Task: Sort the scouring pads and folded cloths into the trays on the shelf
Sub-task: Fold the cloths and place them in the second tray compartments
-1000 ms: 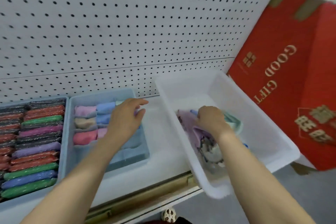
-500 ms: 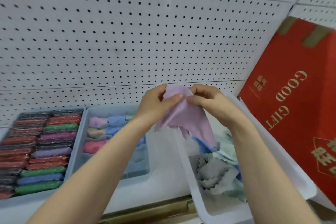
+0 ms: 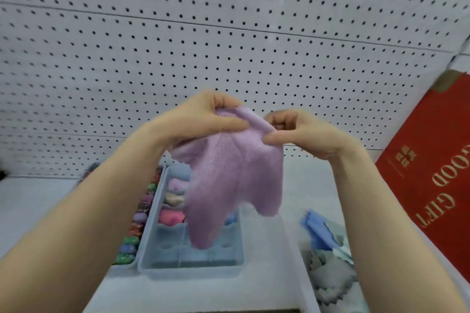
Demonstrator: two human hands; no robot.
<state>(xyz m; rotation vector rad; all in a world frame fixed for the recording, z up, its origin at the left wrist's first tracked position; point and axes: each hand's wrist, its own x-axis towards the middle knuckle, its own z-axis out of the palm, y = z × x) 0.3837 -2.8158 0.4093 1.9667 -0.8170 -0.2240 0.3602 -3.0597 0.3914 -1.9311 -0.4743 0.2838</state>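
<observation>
A lilac cloth (image 3: 234,180) is held up in front of the pegboard (image 3: 229,33), above the shelf (image 3: 38,201). Its upper edge is pinched at two points. The left hand (image 3: 201,119) grips the left part of that edge, with the thumb pressed against the curled fingers and the fabric clamped between them. The right hand (image 3: 302,134) pinches the right part of the edge between thumb and forefinger; the other fingers are curled behind. The two hands are near each other but apart. The cloth hangs unfolded below them, and its lower end is seen in front of the blue tray (image 3: 190,259).

The blue tray stands on the shelf and is divided into compartments. Folded cloths (image 3: 173,217) in pink, beige, lilac and blue are seen in its rear compartments; the front compartments are partly hidden by the hanging cloth. Just to its left, a row of scouring pads (image 3: 134,226) in mixed colours is seen behind the left forearm; their tray is largely hidden.

To the right, a clear bin (image 3: 300,262) holds loose blue and grey cloths (image 3: 323,249). A red box (image 3: 437,185) leans at the far right.
</observation>
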